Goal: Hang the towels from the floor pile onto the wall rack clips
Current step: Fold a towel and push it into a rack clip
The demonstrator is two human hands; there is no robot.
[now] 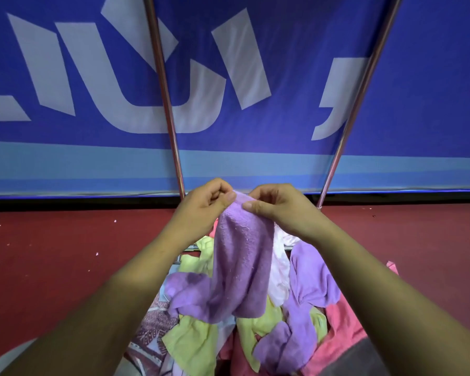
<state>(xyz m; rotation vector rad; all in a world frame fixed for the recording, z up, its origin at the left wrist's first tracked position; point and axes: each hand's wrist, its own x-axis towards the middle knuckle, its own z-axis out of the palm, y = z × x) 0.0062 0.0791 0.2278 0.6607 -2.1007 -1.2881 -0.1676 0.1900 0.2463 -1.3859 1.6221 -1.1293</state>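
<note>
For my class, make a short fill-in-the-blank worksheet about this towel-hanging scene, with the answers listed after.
The left hand and the right hand both pinch the top edge of a ____ towel. The towel pile under it lies on a ____ floor. Behind the two metal poles hangs a ____ banner with white letters.
Missing words: purple; red; blue.

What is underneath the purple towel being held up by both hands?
Under the purple towel lies the pile: a yellow towel, a white towel, a pink towel. Whatever sits directly beneath its hanging folds is covered.
</note>
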